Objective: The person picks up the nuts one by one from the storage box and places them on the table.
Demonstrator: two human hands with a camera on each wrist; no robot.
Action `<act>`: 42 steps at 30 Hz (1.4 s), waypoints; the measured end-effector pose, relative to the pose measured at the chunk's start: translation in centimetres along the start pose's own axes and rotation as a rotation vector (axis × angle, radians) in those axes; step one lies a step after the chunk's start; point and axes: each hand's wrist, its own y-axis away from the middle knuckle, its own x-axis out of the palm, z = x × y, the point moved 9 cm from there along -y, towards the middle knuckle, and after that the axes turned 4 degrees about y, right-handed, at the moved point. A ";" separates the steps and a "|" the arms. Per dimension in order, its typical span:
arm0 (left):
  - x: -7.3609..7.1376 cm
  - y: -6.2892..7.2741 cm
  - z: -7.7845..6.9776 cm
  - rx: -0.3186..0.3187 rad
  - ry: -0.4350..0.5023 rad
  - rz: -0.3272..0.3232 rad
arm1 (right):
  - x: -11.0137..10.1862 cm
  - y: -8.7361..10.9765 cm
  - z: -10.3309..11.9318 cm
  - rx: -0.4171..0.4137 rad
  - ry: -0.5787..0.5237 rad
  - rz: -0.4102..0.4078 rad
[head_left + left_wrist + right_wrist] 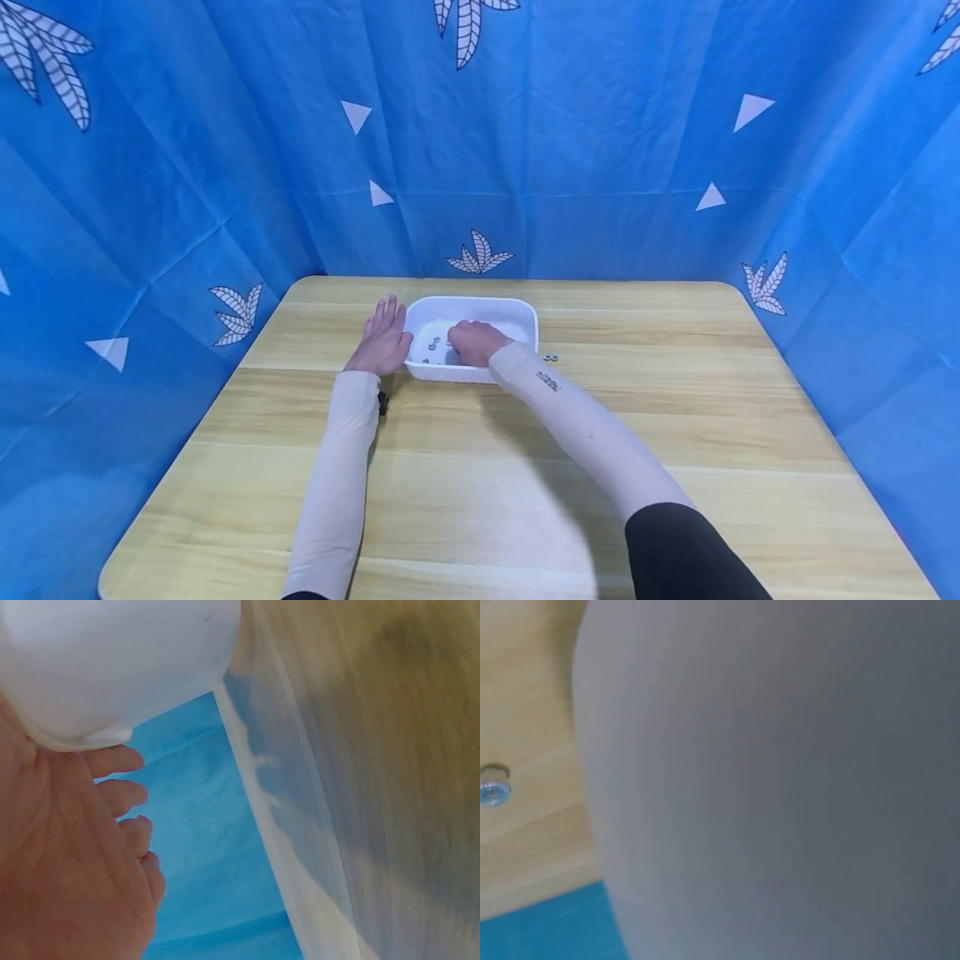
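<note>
A white plastic bin (517, 315) stands near the table's far edge, with several small shiny metal pieces (432, 343) on its floor. My left hand (384, 337) lies against the bin's left end, fingers straight; the left wrist view also shows this hand (82, 840) touching the bin's rim (82, 741). My right hand (478, 342) reaches down inside the bin, knuckles up. Its fingertips are hidden, so whether it holds a piece cannot be seen. The bin's wall (765, 780) fills most of the right wrist view and blocks that hand.
Two small metal pieces (551, 357) sit on the wooden table (465, 492) just right of the bin. One shiny round piece (493, 786) shows in the right wrist view. A blue patterned curtain (600, 150) surrounds the table's back and sides.
</note>
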 end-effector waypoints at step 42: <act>0.0 0.0 0.1 -0.012 0.009 0.012 | -0.6 0.2 -1.3 0.099 -0.307 -0.075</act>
